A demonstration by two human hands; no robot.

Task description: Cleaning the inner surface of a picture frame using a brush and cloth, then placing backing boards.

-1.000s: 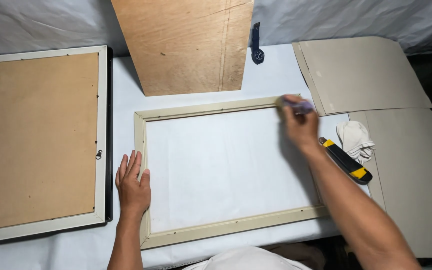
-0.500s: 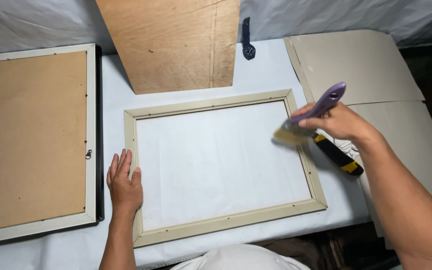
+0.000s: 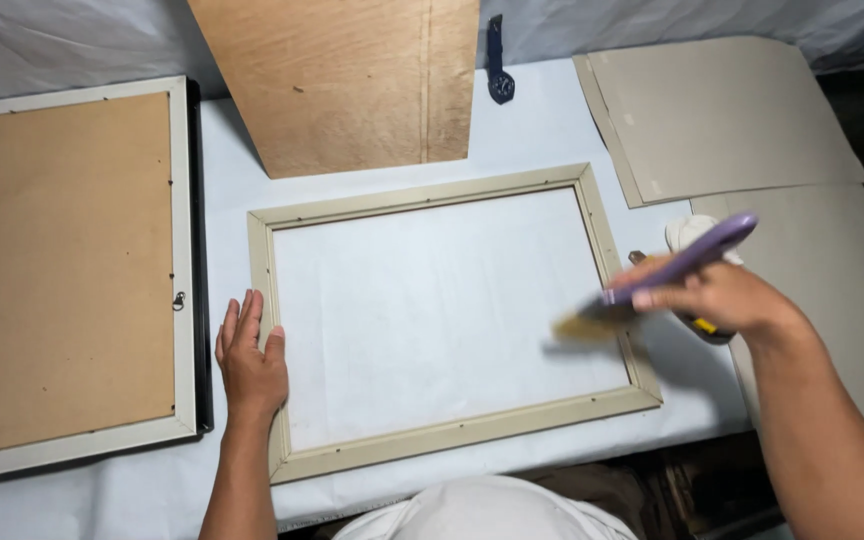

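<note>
Matt wooden frame (image 3: 452, 435), glossy plastic brush (image 3: 687, 262)

Lighting: even, fairly bright, diffuse, apparently from overhead; white table cover (image 3: 552, 130) well lit, no glare noted. Shadows: soft, faint; a weak one is seen on the pale frame (image 3: 432, 200) interior below the brush (image 3: 642, 285). Far right edge & bottom of pic fall off to dark. Blur: right hand (image 3: 722, 295) and brush bristles smeared by motion; left hand (image 3: 250, 362) rendered sharp. Edge distortion: slight, wide-angle. Focus otherwise gd.
</note>
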